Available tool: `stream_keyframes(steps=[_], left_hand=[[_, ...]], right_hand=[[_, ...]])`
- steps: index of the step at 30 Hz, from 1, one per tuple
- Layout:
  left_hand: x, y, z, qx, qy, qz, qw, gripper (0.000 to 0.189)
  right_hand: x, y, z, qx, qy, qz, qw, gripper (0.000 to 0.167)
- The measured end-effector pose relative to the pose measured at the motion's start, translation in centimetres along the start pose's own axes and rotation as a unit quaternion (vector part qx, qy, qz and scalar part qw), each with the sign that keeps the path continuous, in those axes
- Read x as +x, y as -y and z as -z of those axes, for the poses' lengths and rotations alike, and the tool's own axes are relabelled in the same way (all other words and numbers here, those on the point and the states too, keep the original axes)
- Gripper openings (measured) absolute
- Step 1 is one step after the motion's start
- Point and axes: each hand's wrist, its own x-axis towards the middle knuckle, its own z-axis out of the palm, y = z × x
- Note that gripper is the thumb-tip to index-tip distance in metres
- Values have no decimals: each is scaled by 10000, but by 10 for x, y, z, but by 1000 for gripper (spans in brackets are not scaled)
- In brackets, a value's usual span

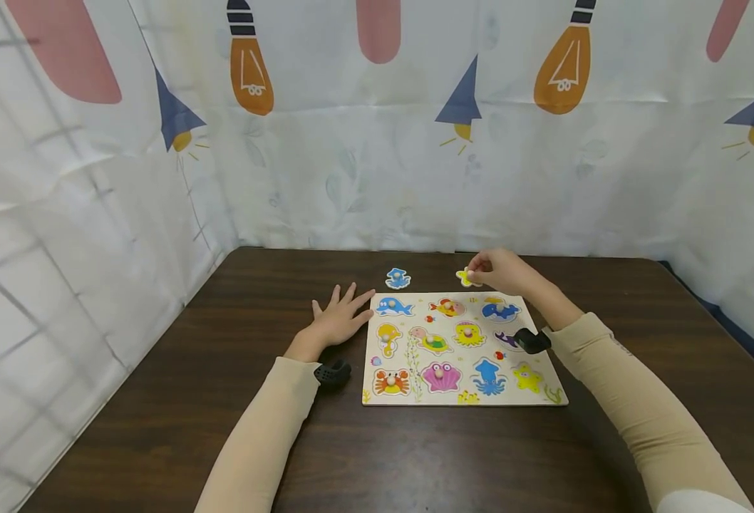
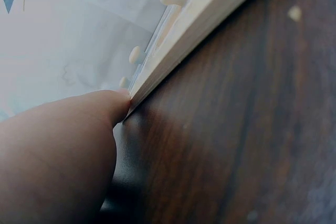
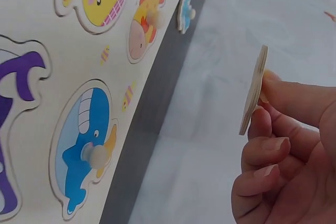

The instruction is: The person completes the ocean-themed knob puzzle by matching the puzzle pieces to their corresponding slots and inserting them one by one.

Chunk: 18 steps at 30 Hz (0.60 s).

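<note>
My right hand (image 1: 500, 272) pinches a yellow starfish puzzle piece (image 1: 463, 276) behind the board's far edge. In the right wrist view, thumb and fingers hold this piece (image 3: 255, 90) from its knob side, its thin wooden edge showing. My left hand (image 1: 336, 320) lies with fingers spread, fingertips at the upper left edge of the wooden puzzle board (image 1: 369, 388). A blue squid piece (image 1: 398, 278) with a knob lies on the table behind the board. Near the board's front right, the squid picture (image 1: 489, 377) and starfish picture (image 1: 527, 377) show no knobs.
Knobbed sea-animal pieces sit in the board, among them a crab (image 1: 391, 382), a pink shell (image 1: 441, 377) and a whale (image 1: 500, 311). The brown table (image 1: 223, 399) meets a printed white curtain (image 1: 351, 178) at its back and left.
</note>
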Motion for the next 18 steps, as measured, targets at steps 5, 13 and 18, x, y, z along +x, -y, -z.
stream_keyframes(steps=[5, 13, 18], left_hand=[[0, -2, 1, 18, 2, 32, 10000, 61], [2, 0, -1, 21, 21, 11, 10000, 61], [2, 0, -1, 44, 31, 26, 10000, 61]], right_hand=[[-17, 4, 3, -131, 45, -134, 9998, 21], [-43, 6, 5, -211, 231, 7, 9995, 19], [-62, 5, 4, -165, 362, 239, 9989, 14]])
